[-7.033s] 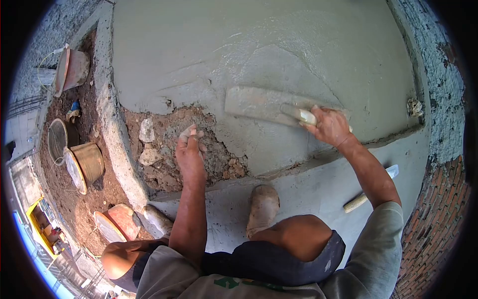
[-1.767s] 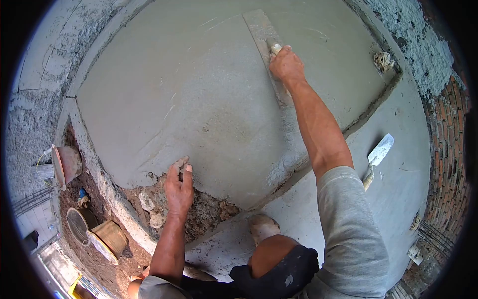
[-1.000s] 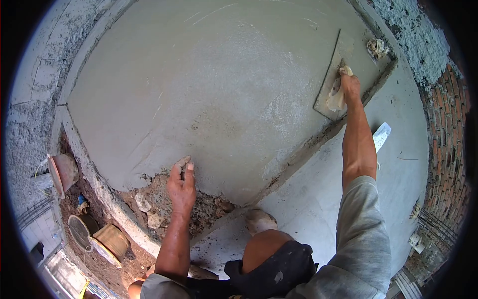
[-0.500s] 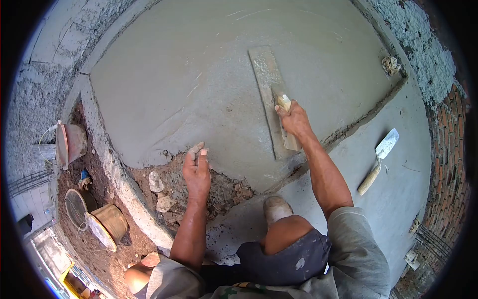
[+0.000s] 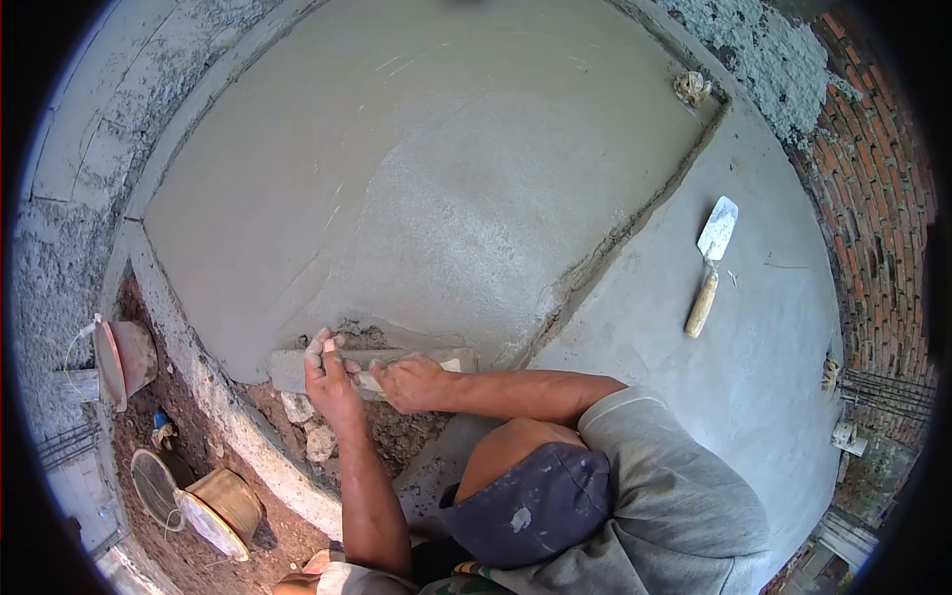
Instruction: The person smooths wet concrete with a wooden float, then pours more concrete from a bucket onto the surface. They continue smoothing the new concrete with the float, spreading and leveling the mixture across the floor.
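Note:
My right hand [image 5: 409,382] grips the handle of a long flat float [image 5: 290,371], which lies crosswise at the near edge of the smooth grey wet cement [image 5: 446,198]. Just left of it, my left hand [image 5: 332,375] is raised over the float, its fingers bent close together; whether they hold anything is too small to tell. Below the float shows a rough patch of soil and stones [image 5: 319,441]. A trowel [image 5: 707,273] with a wooden handle rests on the lighter slab [image 5: 764,327] at the right.
Buckets [image 5: 223,506], [image 5: 127,362] stand on brown soil at the left, behind a concrete kerb [image 5: 248,446]. A crumpled lump [image 5: 691,88] sits at the cement's far right corner. A brick wall [image 5: 878,188] and steel bars [image 5: 888,394] are at the right.
The float has turned from lengthwise to crosswise and come nearer and leftward with my right hand. My left hand has shifted slightly left and down. The view has also shifted.

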A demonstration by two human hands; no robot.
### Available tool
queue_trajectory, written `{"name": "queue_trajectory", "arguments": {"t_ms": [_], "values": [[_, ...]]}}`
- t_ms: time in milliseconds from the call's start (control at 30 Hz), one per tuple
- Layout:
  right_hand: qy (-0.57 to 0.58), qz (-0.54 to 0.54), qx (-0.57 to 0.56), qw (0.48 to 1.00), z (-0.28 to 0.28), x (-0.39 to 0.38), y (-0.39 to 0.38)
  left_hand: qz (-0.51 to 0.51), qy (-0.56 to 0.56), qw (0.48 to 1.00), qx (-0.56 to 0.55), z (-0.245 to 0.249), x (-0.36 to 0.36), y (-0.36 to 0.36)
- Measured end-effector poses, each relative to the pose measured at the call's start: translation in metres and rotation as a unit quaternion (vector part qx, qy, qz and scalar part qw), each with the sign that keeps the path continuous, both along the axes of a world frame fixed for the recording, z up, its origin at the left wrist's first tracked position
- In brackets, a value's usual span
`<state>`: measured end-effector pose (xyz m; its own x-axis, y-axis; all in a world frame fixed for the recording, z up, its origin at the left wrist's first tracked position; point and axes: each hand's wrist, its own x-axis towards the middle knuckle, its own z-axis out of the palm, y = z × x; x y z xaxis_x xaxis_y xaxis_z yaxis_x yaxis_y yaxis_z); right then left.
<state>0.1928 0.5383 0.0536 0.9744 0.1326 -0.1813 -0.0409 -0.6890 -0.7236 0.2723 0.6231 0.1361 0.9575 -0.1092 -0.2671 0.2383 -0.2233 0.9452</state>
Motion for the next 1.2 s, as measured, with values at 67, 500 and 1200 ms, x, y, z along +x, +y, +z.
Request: {"name": "queue_trajectory", "arguments": {"t_ms": [67, 500, 1200], "values": [[-0.014, -0.014, -0.028, 0.999, -0.003, 0.003, -0.009, 0.003, -0.005, 1.000, 0.011, 0.000, -0.002, 0.004], [0.138, -0.387, -0.141, 0.900, 0.014, 0.001, -0.244, -0.010, 0.012, 0.998, 0.069, -0.002, -0.017, -0.005], [0.051, -0.762, -0.002, 0.646, -0.091, -0.030, -0.427, -0.031, 0.051, 0.994, 0.093, -0.025, -0.034, -0.030]]}}
